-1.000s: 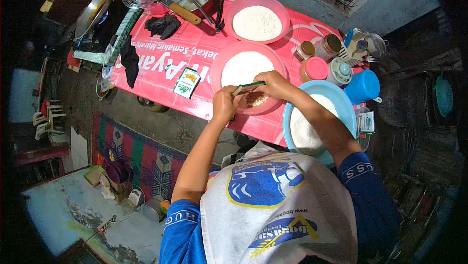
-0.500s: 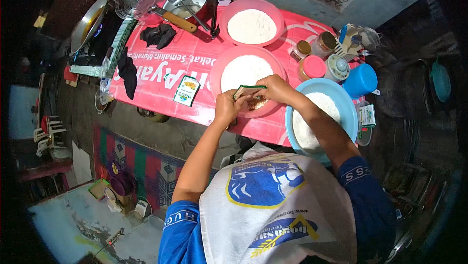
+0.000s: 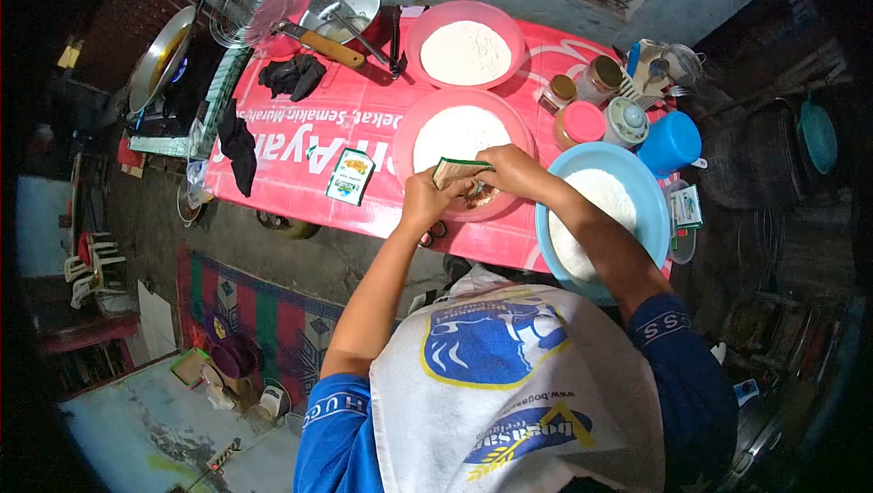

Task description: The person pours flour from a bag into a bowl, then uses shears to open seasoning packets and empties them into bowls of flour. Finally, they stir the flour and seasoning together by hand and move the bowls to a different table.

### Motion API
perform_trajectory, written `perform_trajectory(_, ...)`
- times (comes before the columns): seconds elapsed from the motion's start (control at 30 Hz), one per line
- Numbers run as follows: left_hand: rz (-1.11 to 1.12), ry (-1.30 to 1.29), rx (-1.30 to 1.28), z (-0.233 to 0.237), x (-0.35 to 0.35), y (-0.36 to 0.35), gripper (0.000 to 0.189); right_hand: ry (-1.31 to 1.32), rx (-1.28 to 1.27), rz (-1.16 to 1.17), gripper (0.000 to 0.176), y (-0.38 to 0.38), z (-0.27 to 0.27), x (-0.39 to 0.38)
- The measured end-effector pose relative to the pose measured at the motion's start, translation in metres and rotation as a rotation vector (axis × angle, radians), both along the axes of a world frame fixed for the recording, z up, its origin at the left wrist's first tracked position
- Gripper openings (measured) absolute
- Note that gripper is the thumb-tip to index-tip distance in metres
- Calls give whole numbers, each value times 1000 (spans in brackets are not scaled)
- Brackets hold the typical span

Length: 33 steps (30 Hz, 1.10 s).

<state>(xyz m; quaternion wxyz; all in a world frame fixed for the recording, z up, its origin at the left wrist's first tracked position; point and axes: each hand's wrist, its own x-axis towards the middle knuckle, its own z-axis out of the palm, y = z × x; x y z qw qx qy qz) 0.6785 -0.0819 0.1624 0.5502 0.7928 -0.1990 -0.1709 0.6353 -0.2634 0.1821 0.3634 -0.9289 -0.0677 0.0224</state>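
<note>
Person in blue sleeves (image 3: 332, 411) and white apron (image 3: 536, 347) w/ blue-and-yellow print bends over a red-covered table (image 3: 305, 188), both hands on a green-edged packet (image 3: 462, 171) above the near side of the middle pink bowl (image 3: 406, 143). L hand (image 3: 426, 202) grips one end of it, fingers curled; R hand (image 3: 511, 171) pinches the opposite end, so each grip is closed on the same item. Brown powder (image 3: 480, 196) lies in the bowl just below R hand, next to white powder (image 3: 455, 136). Whether the packet touches the rim can't be told.

A second packet (image 3: 349, 176) lies flat to the L, near the table edge. Beyond the middle bowl is a far pink bowl (image 3: 516, 45), also w/ white powder; a lt. blue bowl (image 3: 652, 220), likewise filled, is under R forearm. Top R: a jar w/ pink lid (image 3: 584, 120), other jars and a blue cup (image 3: 671, 142). Top L: a wood-handled utensil (image 3: 332, 47) by a metal bowl (image 3: 366, 2), w/ a blk. cloth (image 3: 291, 79) nearby; a wok (image 3: 150, 79) sits over a blue flame (image 3: 179, 69), far L.
</note>
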Motion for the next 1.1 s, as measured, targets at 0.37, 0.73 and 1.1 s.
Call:
perform_trajectory(0.37, -73, -347, 450, 12, 0, 1, 23, 36, -63, -16, 13, 6, -8, -3)
perform_trajectory(0.73, -89, -353, 335, 20, -1, -4, 25, -69, -1, -168, 19, 8, -6, -7)
perform_trajectory(1.1, -157, -408, 506, 39, -2, -7, 26, -131, 100, -190, 33, 7, -9, -18)
